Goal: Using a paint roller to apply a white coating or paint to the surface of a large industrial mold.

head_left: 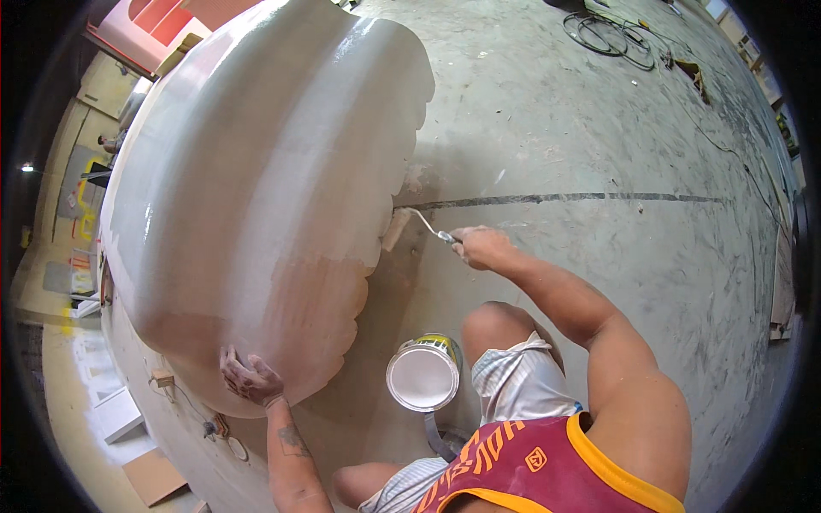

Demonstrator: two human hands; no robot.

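A large curved, ribbed shell-like piece (282,171) with a scalloped right edge fills the left half of the view. Most of its surface looks pale grey and glossy; a pinkish-brown patch shows near the lower end. Flat against that lower end lies my left hand (251,377), fingers spread, gripping nothing. My right hand (481,247) is wrapped round the handle of a small paint roller (397,229). The roller's head is at the scalloped edge, about halfway along it; whether it touches is unclear. Between my knees and the piece stands an open bucket of whitish paint (422,376).
A dark line (573,198) crosses the grey concrete floor (547,128). At the far right lies a coiled black cable (609,38). A pink piece (145,30) stands at the far left. White blocks (116,415) and a brown board (152,477) lie at the left.
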